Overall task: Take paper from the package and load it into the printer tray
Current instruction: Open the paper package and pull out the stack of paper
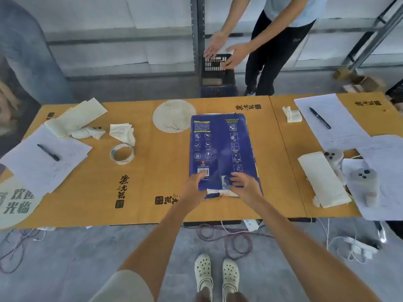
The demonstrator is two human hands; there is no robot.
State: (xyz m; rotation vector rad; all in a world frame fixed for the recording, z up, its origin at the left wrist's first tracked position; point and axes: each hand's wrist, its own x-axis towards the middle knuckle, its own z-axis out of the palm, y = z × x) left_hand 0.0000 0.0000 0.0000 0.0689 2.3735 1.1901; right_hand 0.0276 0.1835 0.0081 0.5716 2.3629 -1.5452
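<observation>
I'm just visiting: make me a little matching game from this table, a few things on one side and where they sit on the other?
Things:
1. blue paper package
2. tape roll
3. left pen
4. black crate

Places:
A. on the floor beyond the table
B. under both hands at the table's near middle
C. lying on white sheets
D. on bare wood, left of the package

Pairs: 1-B, 2-D, 3-C, 4-A

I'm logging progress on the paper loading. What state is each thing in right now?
Paper package: flat on table, near end torn open, white paper showing.
Left hand: resting on the package's near end.
Right hand: at the torn flap.
Tape roll: lying flat.
Left pen: capped, on papers.
</observation>
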